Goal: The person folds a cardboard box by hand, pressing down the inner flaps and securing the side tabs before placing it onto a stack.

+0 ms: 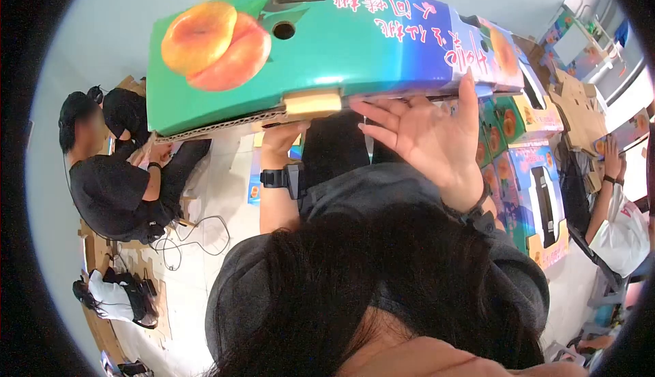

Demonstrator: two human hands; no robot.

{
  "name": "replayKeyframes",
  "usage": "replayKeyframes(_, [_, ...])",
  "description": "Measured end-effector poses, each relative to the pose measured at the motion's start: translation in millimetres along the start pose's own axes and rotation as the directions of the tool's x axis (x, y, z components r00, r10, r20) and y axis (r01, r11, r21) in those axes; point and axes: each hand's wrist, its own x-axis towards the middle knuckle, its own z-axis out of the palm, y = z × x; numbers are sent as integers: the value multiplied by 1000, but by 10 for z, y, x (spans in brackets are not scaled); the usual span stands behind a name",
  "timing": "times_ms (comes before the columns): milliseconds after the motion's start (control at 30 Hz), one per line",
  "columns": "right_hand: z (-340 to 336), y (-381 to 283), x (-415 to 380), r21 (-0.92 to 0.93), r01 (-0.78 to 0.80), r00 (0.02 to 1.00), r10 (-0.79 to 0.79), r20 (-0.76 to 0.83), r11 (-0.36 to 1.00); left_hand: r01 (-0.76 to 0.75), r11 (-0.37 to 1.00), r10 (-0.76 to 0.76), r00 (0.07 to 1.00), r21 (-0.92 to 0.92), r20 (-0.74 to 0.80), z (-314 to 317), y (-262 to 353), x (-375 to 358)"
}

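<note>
A green, blue and purple cardboard fruit carton [321,53] with peach pictures is held up in front of me, its printed lettering upside down. My left hand [282,138], with a dark watch on the wrist, reaches up beneath the carton's lower edge and grips it; most of its fingers are hidden by the cardboard. Palm towards me, my right hand [430,138] is open with spread fingers against the lower edge. Its thumb is raised at the printed side. Between the hands, a pale yellow flap [312,103] sticks out at the bottom edge.
More peach cartons [535,186] are stacked at the right, near flattened cardboard [576,104]. A person in black [112,179] sits at the left, with cables [198,240] on the floor. Farther down is a person in white [109,295]. Another person's hand [613,158] shows at far right.
</note>
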Motion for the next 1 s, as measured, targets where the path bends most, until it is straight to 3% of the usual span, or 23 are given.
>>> replayKeyframes(67, [1, 36, 6, 27, -14, 1000, 14, -16, 1000, -17, 996, 20, 999, 93, -31, 100, -41, -14])
replayKeyframes(167, [32, 95, 1, 70, -35, 997, 40, -67, 997, 11, 969, 4, 998, -247, 62, -171, -300, 161])
replayKeyframes(267, [47, 151, 3, 31, -15, 993, 18, -114, 999, 51, 773, -66, 998, -632, 1, -267, -455, 305])
replayKeyframes(367, [-17, 200, 6, -51, 47, 989, -54, -139, 998, -47, 853, 24, 998, -519, -50, -250, -518, 348])
replayKeyframes(533, [86, 157, 37, -297, 145, 977, -185, -110, 944, -90, 877, 48, 994, -472, -100, -345, -390, 258])
replayKeyframes(667, [-245, -141, 14, -372, 361, 928, -369, 52, 855, -117, 872, 48, 987, -476, -153, -476, -294, 209])
replayKeyframes(767, [-288, -390, -185, -741, 303, 817, -564, -122, 599, -167, 843, 36, 966, -512, -256, -574, -249, 181])
replayKeyframes(867, [-54, -577, -267, -959, 222, 765, -641, 60, 174, -256, 792, -21, 895, -554, -445, -659, -210, 138])
replayKeyframes(900, [-73, -651, -247, -977, 210, 760, -626, 176, -19, -237, 770, -45, 906, -592, -421, -696, -192, 127])
replayKeyframes(967, [-25, -771, -83, -996, 66, 771, -631, 92, -65, -222, 782, -48, 910, -582, -411, -692, -229, 140])
replayKeyframes(1000, [-95, -798, 4, -980, 84, 724, -665, 184, -180, -216, 788, -45, 914, -576, -404, -683, -232, 166])
